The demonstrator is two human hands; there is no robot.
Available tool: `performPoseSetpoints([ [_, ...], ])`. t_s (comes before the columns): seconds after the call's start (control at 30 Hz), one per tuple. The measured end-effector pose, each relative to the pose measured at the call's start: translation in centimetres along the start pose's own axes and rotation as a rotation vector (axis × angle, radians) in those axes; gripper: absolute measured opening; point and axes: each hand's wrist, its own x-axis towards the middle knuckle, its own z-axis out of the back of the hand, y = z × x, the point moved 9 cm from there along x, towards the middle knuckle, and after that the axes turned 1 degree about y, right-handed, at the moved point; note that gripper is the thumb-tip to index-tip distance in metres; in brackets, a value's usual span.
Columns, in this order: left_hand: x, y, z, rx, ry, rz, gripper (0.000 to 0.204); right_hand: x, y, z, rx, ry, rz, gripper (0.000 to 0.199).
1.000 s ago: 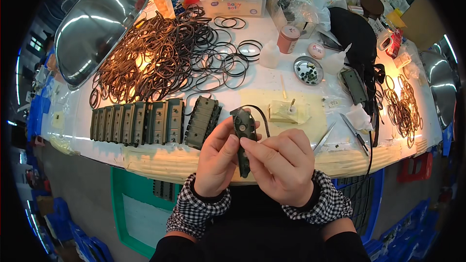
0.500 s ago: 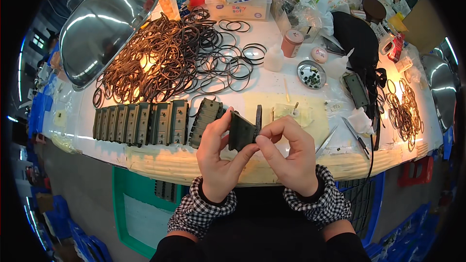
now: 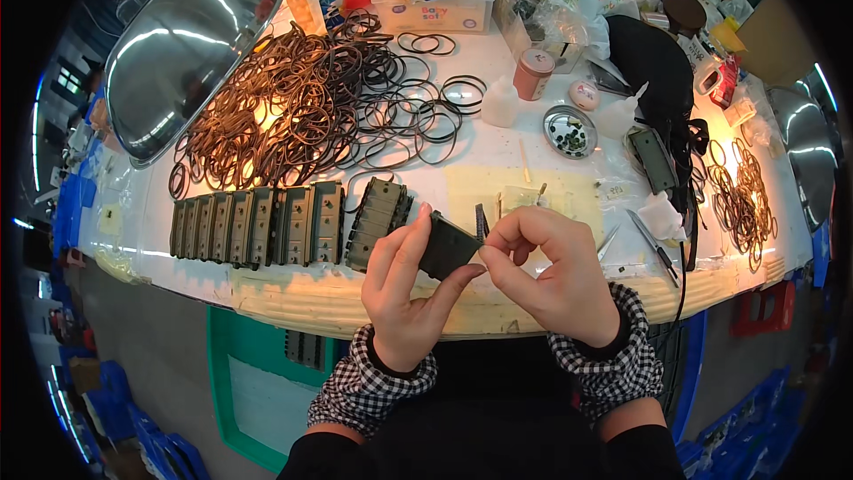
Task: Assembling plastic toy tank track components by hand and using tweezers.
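Observation:
In my left hand [image 3: 404, 307] is a dark green rectangular plastic piece [image 3: 447, 246], gripped between thumb and fingers and tilted above the table's front edge. My right hand [image 3: 560, 276] is closed in a pinch at the piece's right corner; what lies between its fingertips is hidden. A narrow dark ridged strip [image 3: 481, 220] stands just above those fingertips, its lower part covered. Behind my left fingers a green plastic part [image 3: 378, 222] with ridged edges lies on the table. Further left, several similar green parts [image 3: 258, 222] stand in a row.
A large heap of dark rubber bands [image 3: 275, 107] and a shiny metal bowl [image 3: 182, 62] fill the back left. To the right lie tweezers [image 3: 608, 242], a dark pen-like tool [image 3: 656, 249] and a round dish of small dark bits [image 3: 569, 132]. A green bin [image 3: 218, 382] sits below the table.
My right hand has shifted slightly right and its wrist has swung outward. The green piece has turned, showing more of its flat face; less of the ridged strip shows.

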Motion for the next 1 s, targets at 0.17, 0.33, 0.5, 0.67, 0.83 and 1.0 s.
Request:
performPoseSetpoints([
  [0.17,-0.4,2.5,-2.1,-0.553,-0.003,0.362,0.072,0.0,0.4,-0.2,0.064,-0.098,0.001,0.012],
  [0.33,-1.3,3.7,-4.7,-1.174,0.146,0.571,0.052,-0.5,2.8,0.2,-0.054,-0.227,0.163,0.019],
  [0.5,-1.7,3.5,-5.2,-1.299,0.209,0.613,0.051,-1.3,3.3,-0.5,-0.2,-0.272,0.265,0.019],
  [0.67,-1.9,3.5,-5.3,-1.311,0.212,0.631,0.053,-1.2,3.3,-0.4,-0.216,-0.267,0.273,0.02],
  [0.83,-1.1,3.1,-3.1,-0.784,0.095,0.407,0.065,-0.9,2.7,0.0,-0.174,-0.248,0.209,0.015],
  [1.0,-0.5,1.2,-1.5,-0.245,0.047,0.201,0.076,-0.8,1.3,-0.1,-0.085,-0.268,0.128,0.009],
])
